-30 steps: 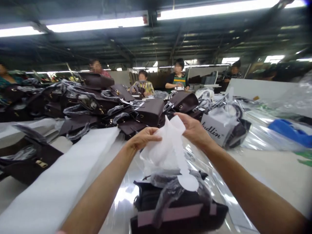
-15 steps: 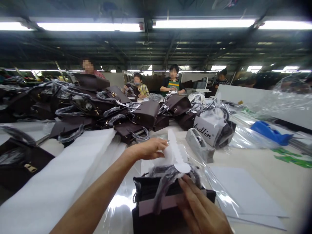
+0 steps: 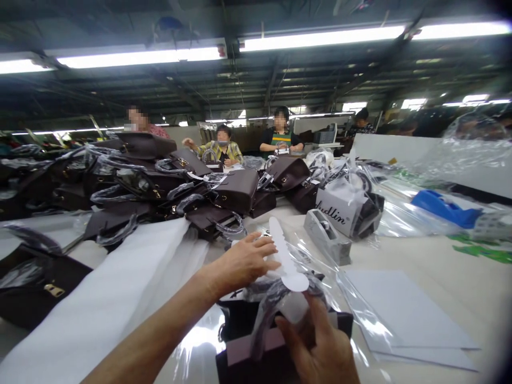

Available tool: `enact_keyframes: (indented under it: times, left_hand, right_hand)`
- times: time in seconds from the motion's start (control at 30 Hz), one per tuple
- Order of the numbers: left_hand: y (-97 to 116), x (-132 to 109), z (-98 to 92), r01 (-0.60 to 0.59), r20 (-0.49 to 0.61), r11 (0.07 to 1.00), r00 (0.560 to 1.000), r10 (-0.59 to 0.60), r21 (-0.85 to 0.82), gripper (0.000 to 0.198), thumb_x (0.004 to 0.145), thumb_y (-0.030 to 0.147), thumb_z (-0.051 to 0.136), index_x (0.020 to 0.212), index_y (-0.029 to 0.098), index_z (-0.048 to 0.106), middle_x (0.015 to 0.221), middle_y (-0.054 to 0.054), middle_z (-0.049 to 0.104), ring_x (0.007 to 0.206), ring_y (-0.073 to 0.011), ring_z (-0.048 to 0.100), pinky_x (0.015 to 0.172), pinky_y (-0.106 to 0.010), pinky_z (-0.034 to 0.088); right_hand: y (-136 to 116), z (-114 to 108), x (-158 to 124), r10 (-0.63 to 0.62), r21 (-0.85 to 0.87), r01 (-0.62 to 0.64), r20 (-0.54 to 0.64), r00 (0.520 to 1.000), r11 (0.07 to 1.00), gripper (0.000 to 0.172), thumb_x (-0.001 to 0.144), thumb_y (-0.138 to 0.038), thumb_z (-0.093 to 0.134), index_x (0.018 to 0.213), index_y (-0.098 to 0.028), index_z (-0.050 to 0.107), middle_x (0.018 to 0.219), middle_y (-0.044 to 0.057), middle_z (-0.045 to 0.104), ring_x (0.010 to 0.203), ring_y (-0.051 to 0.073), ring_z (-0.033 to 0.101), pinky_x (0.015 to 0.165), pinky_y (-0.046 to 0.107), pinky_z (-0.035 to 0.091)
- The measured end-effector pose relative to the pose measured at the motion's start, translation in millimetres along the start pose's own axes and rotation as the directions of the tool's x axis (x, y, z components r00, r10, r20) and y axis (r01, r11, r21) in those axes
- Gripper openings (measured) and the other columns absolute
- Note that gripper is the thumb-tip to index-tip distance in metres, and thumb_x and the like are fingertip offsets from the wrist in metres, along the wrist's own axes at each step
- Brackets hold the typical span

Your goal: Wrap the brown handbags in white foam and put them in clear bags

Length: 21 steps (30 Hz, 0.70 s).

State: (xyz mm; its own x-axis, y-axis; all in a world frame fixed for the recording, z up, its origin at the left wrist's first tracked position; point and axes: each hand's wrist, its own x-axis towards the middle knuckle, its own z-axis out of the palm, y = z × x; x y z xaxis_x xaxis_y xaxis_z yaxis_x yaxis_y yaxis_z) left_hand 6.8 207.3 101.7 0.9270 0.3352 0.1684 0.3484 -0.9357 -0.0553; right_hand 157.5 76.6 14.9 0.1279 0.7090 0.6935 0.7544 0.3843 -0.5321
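Handbag (image 3: 244, 354), dark leather, left hand (image 3: 244, 264) clamping scalloped paper strip (image 3: 282, 253), right hand (image 3: 324, 352) grip unclear

Left hand (image 3: 244, 261) is bare — behind its wrist the forearm (image 3: 160, 330) runs uncovered all the way to the lower edge. Right hand (image 3: 320, 349) is bare too — only fingers and its back show, wrist behind cut off

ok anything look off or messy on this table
Nothing looks damaged or spilled. The brown handbags beyond the left hand lie in a loose heap, tilted every way; the tape dispenser stands upright.
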Motion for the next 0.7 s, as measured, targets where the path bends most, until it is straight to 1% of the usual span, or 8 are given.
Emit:
enact_keyframes:
  times: [0.13,0.17,0.23,0.3,0.37,0.43,0.57,0.7]
  left_hand:
    - [4.4,-14.6,-6.6,0.142,-0.117,0.975,0.98,-0.163,-0.169,0.033,0.08,0.009,0.045,0.107,0.021,0.059,0.129,-0.008,0.05,0.124,-0.0218,0.04,0.104,-0.039,0.03]
    - [11.3,-22.1,-10.2,0.21,-0.188,0.946,0.947,-0.259,-0.246,0.038,0.081,0.011,0.044,0.116,0.02,0.054,0.133,-0.009,0.045,0.125,-0.0213,0.039,0.104,-0.038,0.031]
    - [33.9,-39.3,-14.9,0.327,-0.31,0.853,0.829,-0.465,-0.407,0.046,0.084,0.019,0.043,0.129,0.021,0.04,0.138,-0.009,0.038,0.126,-0.0212,0.037,0.104,-0.037,0.033]
    - [64.0,-54.9,-10.7,0.409,-0.324,0.776,0.739,-0.59,-0.48,0.058,0.082,0.036,0.051,0.135,0.025,0.029,0.14,-0.009,0.036,0.126,-0.025,0.037,0.103,-0.041,0.035]
    - [92.8,-64.5,4.3,0.508,-0.29,0.777,0.731,-0.617,-0.373,0.094,0.064,0.051,0.068,0.139,0.024,0.02,0.143,-0.014,0.03,0.127,-0.0329,0.035,0.101,-0.048,0.036]
    - [112.9,-66.5,25.4,0.621,-0.335,0.744,0.666,-0.667,-0.247,0.111,0.057,0.046,0.075,0.142,0.021,0.008,0.146,-0.019,0.018,0.129,-0.0372,0.03,0.097,-0.052,0.038]
    - [121.0,-58.4,54.9,0.748,-0.423,0.632,0.515,-0.746,-0.205,0.11,0.063,0.036,0.072,0.141,0.019,-0.003,0.148,-0.02,0.009,0.132,-0.0351,0.024,0.097,-0.05,0.038]
    - [111.6,-52.0,56.1,0.761,-0.373,0.606,0.506,-0.778,-0.231,0.11,0.065,0.033,0.07,0.141,0.019,-0.008,0.146,-0.02,0.015,0.131,-0.0329,0.026,0.098,-0.048,0.037]
  right_hand:
    - [-0.9,0.4,-4.5,-0.005,0.113,0.006,-0.012,1.0,0.994,0.022,0.089,-0.032,0.045,0.089,-0.016,0.06,0.055,0.001,0.062,0.038,0.012,0.055,0.042,0.02,0.044]
    - [-0.9,0.2,-5.4,0.011,0.133,-0.009,-0.015,1.0,0.991,0.02,0.089,-0.031,0.045,0.088,-0.017,0.06,0.053,0.0,0.06,0.038,0.012,0.055,0.043,0.02,0.044]
    - [-0.6,-0.4,-6.6,0.043,0.147,-0.04,-0.017,0.999,0.988,0.019,0.088,-0.031,0.047,0.087,-0.017,0.06,0.051,-0.001,0.06,0.042,0.012,0.057,0.044,0.019,0.045]
    - [0.6,-0.3,-7.4,0.038,0.144,-0.034,-0.023,0.999,0.989,0.017,0.087,-0.03,0.048,0.086,-0.018,0.06,0.057,0.001,0.063,0.05,0.014,0.062,0.045,0.019,0.045]
    - [3.0,0.6,-8.6,-0.007,0.145,0.013,-0.042,0.999,0.989,0.015,0.086,-0.027,0.05,0.089,-0.017,0.06,0.064,0.004,0.065,0.057,0.015,0.064,0.047,0.02,0.047]
    - [5.8,0.7,-10.9,-0.086,0.149,0.094,-0.058,0.995,0.984,0.013,0.086,-0.022,0.05,0.094,-0.016,0.059,0.071,0.006,0.067,0.058,0.015,0.064,0.049,0.02,0.048]
    - [5.6,-11.7,-16.9,-0.295,0.078,0.304,-0.114,0.949,0.949,0.022,0.082,-0.015,0.055,0.103,-0.018,0.059,0.086,0.01,0.068,0.066,0.017,0.066,0.057,0.023,0.052]
    - [0.0,-36.3,-13.8,-0.415,-0.034,0.414,-0.078,0.906,0.91,0.019,0.078,-0.019,0.06,0.095,-0.025,0.065,0.079,0.003,0.069,0.061,0.016,0.066,0.06,0.023,0.054]
